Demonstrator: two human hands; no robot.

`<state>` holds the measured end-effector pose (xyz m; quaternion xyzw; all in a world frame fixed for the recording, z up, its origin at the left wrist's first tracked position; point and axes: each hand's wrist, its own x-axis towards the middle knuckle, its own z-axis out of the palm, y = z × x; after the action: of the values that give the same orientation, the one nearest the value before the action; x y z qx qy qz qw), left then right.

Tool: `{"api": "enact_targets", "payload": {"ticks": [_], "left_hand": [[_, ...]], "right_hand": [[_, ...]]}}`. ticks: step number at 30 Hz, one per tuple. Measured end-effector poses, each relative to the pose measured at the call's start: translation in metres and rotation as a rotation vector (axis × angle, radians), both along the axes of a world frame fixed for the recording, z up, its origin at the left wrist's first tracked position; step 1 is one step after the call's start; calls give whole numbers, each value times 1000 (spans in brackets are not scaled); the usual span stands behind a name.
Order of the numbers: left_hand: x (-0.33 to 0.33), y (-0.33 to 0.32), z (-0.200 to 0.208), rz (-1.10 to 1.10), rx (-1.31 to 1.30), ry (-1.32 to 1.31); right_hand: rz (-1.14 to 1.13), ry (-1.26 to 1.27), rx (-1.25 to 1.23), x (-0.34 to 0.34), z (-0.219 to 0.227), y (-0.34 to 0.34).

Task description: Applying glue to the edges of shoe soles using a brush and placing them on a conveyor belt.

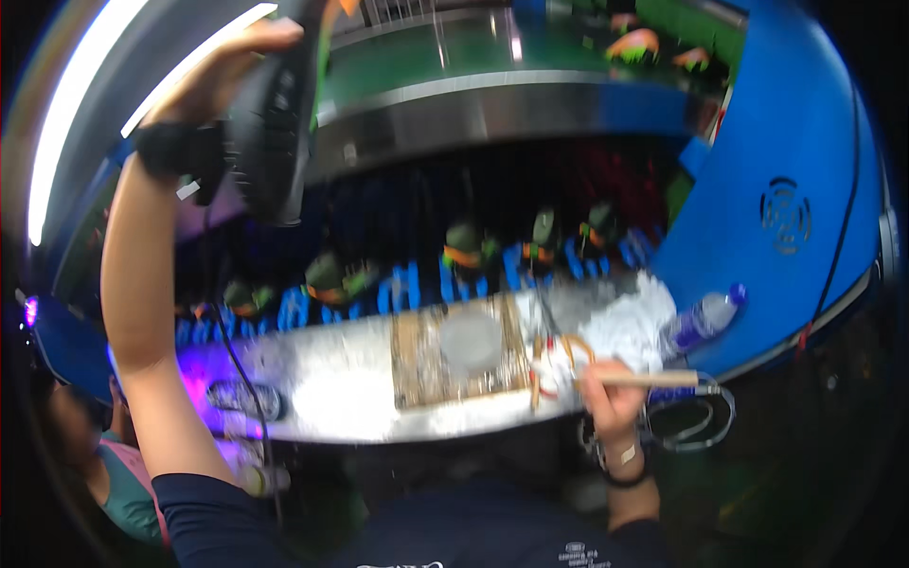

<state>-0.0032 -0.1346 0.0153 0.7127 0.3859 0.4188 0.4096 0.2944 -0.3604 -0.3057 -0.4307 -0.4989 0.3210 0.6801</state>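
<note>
The left hand (pixel 213 76) held the dark shoe (pixel 270 142) aloft, fingers bent against its upper end. White print marked the navy shirt (pixel 473 521). The right hand's (pixel 614 402) fingers were closed around the wooden handle (pixel 663 379), beside the table (pixel 341 402). The purple-labelled bottle (pixel 701 320), writing blurred, lay farther right.
</note>
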Motion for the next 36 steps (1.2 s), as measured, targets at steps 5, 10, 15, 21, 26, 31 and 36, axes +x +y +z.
{"api": "enact_targets", "payload": {"ticks": [5, 10, 15, 21, 26, 31, 36], "left_hand": [[-54, -66, -126, -649, -506, -488], [-63, -131, -249, -498, -815, -772], [-81, -181, -307, -325, -1014, -1011], [-101, -182, -325, -295, -1117, -1143], [-106, -177, -330, -294, -1199, -1216], [-99, -175, -327, -279, -1255, -1226], [-77, -175, -309, -103, -1206, -1172]], "right_hand": [[88, -239, -100, -31, -13, 50], [97, -496, -84, -56, -22, 89], [88, -699, -125, -64, -28, 104], [125, -697, -177, -61, -26, 109], [118, -791, -233, -60, -26, 111], [90, -699, -170, -64, -6, 99], [250, -453, -67, -86, 25, 80]]}}
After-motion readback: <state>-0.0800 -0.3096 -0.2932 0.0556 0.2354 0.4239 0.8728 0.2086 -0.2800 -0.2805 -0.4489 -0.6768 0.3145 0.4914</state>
